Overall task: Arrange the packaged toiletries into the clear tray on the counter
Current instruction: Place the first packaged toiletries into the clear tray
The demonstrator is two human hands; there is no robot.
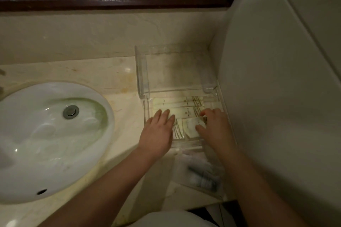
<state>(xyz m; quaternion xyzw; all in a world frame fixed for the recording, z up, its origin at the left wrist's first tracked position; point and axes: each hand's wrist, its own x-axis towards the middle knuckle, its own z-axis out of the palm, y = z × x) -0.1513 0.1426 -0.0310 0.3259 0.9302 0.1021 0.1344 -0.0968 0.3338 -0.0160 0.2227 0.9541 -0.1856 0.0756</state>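
A clear acrylic tray (141, 72) stands on the counter in the right corner. Its lower front compartment holds several cream packets with brown stripes (181, 108). My left hand (158, 131) lies flat, fingers spread, on the left ends of the packets. My right hand (215, 127) pinches a small white packet (191, 125) between thumb and fingers at the compartment's right side. The raised rear shelf of the tray is bare.
A white sink basin (49, 140) with a metal drain fills the left. A clear plastic bag with dark items (204, 177) lies on the counter in front of the tray. A wall rises at the right; a dark-framed mirror (110, 2) hangs behind.
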